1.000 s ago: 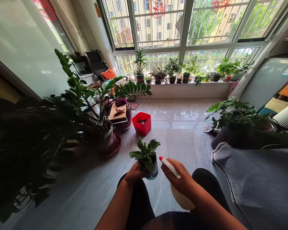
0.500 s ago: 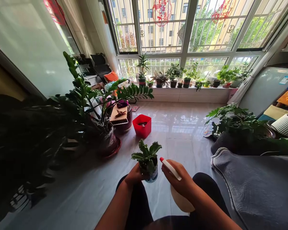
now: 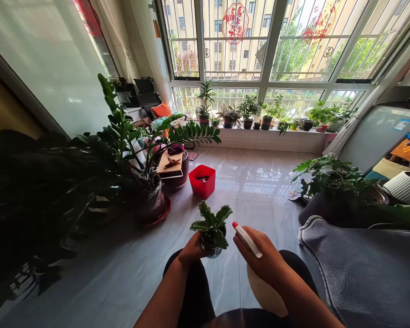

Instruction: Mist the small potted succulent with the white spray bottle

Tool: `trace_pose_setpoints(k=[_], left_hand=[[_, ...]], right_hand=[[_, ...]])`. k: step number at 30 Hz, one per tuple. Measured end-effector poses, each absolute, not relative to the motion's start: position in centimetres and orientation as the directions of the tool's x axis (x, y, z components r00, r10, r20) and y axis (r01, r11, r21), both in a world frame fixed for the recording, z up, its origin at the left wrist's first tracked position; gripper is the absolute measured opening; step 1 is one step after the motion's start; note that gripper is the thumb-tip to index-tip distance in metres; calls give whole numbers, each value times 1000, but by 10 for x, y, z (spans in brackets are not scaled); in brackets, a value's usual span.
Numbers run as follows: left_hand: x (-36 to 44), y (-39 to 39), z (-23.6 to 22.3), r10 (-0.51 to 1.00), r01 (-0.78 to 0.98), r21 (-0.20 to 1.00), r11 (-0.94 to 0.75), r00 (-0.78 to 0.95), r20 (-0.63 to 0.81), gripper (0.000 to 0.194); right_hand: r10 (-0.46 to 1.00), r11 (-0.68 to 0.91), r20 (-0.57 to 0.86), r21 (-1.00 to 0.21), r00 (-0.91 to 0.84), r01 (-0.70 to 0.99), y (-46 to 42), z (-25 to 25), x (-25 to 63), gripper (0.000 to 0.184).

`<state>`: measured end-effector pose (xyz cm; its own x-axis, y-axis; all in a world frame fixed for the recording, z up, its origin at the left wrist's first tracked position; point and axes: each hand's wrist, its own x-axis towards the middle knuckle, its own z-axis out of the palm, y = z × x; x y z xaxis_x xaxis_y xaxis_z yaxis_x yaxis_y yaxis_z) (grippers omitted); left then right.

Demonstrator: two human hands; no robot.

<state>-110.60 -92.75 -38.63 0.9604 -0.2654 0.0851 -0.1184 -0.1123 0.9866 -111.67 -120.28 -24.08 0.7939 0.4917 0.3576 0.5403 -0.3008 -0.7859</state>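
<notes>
The fingers of the left hand are curled around a small pot, clamped on its near left side, with the thumb's exact place hard to make out. The right hand is closed around what looks like a spray bottle, white on top with a red tip, its pale rounded body hanging below the palm (whether a finger is squeezing a trigger, I cannot tell).

From the pot rises a leafy plant with frilled edges, held upright in front of the knees. The red tip points up and to the left, near the leaves but apart from them.

The step in hand seems to be misting the plant, or getting set to. The next move, I judge, calls for a steady left grip, the tip aimed at the foliage, and a squeeze of the right hand; a slow turn of the pot would bring round its far side.

Beyond, a red bin stands on the tiled floor, and farther off, potted plants line the windowsill.
</notes>
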Motion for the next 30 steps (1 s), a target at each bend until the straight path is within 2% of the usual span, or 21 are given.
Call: trace_pose_setpoints(k=[2,5,9,12,22,30], left_hand=[[-1106,-927,-387,-275,-120,989,-88,957,91,75],[-1107,-926,-388,-323,-93,995,-35,943,77,76],[-1111,-921,-389,-411,-74,997,-21,910,59,69],[-1112,-915,-393,-485,-85,996,-39,873,56,72],[-1114,-907,-404,-554,-106,994,-30,829,71,70],[-1117,-903,-413,-535,-66,995,-72,844,17,68]], right_hand=[[526,-251,301,-838,795,484,-1209,-232,-1112,37],[609,-180,111,-945,785,273,-1227,-217,-1093,48],[729,-262,-143,-962,670,79,-1255,-202,-1056,60],[765,-320,-244,-947,596,23,-1266,-194,-1035,58],[727,-437,-356,-899,587,-4,-1260,-199,-1027,42],[767,-437,-353,-899,536,34,-1263,-202,-1028,45]])
